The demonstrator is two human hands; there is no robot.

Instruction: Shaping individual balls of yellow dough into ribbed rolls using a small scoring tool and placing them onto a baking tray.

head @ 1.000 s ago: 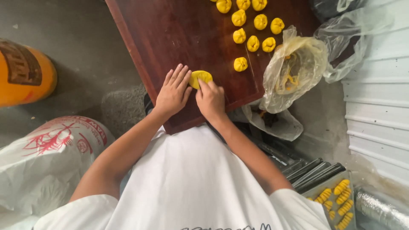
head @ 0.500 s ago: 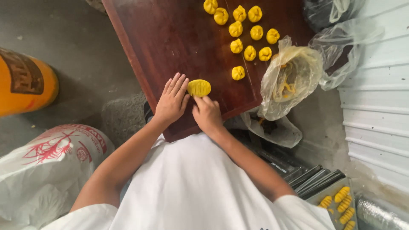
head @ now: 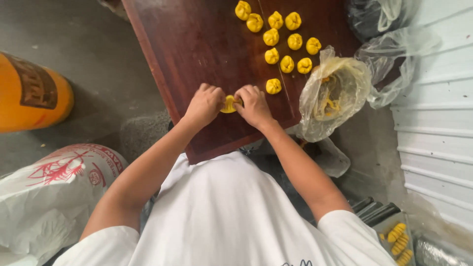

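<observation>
Now both hands (head: pixel 229 104) have lifted and pinch the flattened dough (head: pixel 228 104).

Soft even daylight, faint shadows, sharp.

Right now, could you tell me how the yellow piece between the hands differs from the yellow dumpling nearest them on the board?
The yellow piece is pinched between the left hand and right hand; the nearest dumpling lies free on the wooden board. The piece looks flatter and unclosed; the dumpling is gathered into a pleated bundle. Both share the same yellow colour.
</observation>
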